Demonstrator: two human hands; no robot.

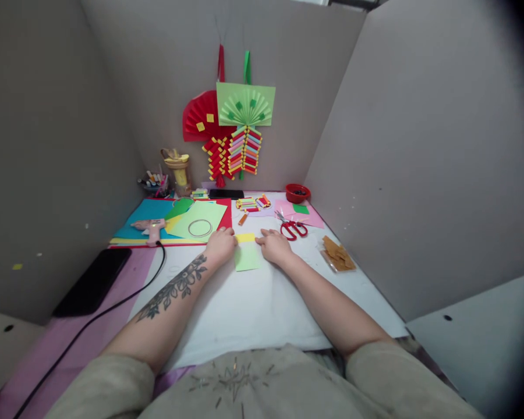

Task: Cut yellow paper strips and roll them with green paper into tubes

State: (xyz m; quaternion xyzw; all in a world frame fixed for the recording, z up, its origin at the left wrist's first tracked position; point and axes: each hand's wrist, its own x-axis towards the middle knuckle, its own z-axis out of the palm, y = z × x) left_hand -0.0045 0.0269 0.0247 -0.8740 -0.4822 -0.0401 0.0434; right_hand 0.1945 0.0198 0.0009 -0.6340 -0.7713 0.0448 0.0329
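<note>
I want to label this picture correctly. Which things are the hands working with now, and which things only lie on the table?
In hand:
left hand and right hand, either side of the light green paper
yellow strip at its top edge

Lying about:
red scissors
pink glue gun
red bowl
wire ring
black phone

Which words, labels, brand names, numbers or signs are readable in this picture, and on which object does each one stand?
No text can be read anywhere in this view.
Glue gun: its pale patch is too blurred to tell whether it bears print.
Marker pens in the cup: any print is too small.
Paper decorations on the wall: plain squares only, no letters.
Light green paper between the left hand and right hand: blank.
</note>
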